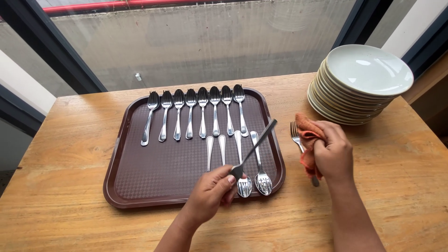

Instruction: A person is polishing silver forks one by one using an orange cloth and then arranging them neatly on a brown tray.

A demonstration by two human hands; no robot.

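A grainy wooden table bears a textured brown plastic tray; a stack of pale glazed plates sits at two o'clock. Polished spoons line the tray's twelve o'clock edge. The left hand pinches a steel fork, handle angled toward one o'clock. The right hand grips an orange cloth around another fork.

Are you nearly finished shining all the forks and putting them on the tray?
Eight forks already lie in a row along the tray's far side, and a second row has begun nearer. The left hand holds a fork over the tray; the right hand grips an orange cloth. One fork waits on the table.
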